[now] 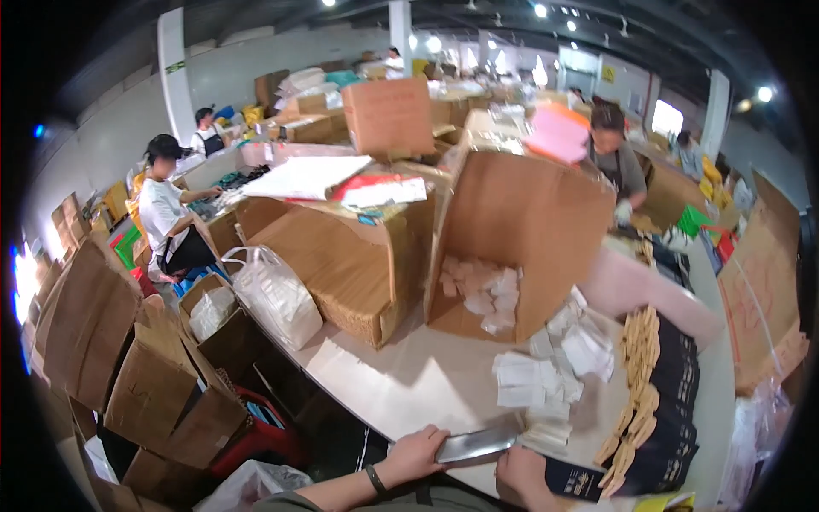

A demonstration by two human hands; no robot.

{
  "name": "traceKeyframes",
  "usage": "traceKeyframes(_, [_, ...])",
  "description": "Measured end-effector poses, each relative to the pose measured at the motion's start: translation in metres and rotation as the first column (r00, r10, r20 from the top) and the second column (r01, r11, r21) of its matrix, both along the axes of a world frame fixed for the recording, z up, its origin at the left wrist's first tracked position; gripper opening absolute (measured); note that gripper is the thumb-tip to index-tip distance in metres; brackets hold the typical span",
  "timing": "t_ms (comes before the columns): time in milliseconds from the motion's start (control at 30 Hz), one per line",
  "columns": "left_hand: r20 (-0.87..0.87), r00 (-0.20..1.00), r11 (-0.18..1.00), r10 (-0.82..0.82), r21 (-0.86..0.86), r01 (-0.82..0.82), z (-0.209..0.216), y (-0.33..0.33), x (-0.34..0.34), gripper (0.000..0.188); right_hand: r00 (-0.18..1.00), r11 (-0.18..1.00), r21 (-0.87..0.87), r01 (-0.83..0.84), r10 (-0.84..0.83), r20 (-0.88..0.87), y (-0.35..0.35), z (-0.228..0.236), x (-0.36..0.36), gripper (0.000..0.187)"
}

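My left hand [416, 455], a dark band on its wrist, pinches the left end of a long, flat, shiny silver-grey piece [478, 445] above the table's near edge. Whether this is a blade or a glossy sleeve I cannot tell. Close to the piece's right end is my right hand [522, 474], its fingers curled. A flat black packet [570, 480] with pale print sticks out from it on the right. Loose white packets [522, 381] lie just beyond my hands. Right of them runs an overlapping row of black packets [674, 401] with tan wooden-looking pieces [636, 384] along its left side.
A carton [520, 213] on its side holds small white packets; another open carton [341, 264] and a white bag [273, 294] stand left. Brown cartons [153, 384] crowd the left floor. One co-worker [618, 158] works across the table, another [166, 205] stands far left.
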State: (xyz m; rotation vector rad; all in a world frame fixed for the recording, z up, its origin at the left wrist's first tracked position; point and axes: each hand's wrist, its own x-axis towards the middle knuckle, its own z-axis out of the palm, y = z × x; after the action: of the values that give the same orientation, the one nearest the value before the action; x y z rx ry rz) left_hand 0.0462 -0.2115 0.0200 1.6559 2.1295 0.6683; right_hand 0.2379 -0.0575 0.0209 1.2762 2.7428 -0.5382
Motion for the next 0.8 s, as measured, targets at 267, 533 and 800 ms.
traceKeyframes(267, [-0.071, 0.950, 0.940, -0.306, -0.180, 0.289, 0.044, 0.030, -0.036, 0.079, 0.949, 0.993, -0.121, -0.002, -0.037, -0.314, -0.001, -0.003, -0.026, 0.030])
traceKeyframes(533, [-0.135, 0.953, 0.951, -0.271, 0.119, 0.287, 0.026, 0.081, -0.064, 0.055, 0.860, 0.998, 0.049, -0.048, 0.066, -0.506, 0.050, 0.037, 0.020, 0.012])
traceKeyframes(800, [-0.431, 0.901, 0.970, 0.051, 0.235, 0.057, 0.014, 0.243, -0.140, 0.054, 0.921, 0.970, 0.236, 0.061, 0.037, -0.388, 0.125, 0.014, 0.018, 0.018])
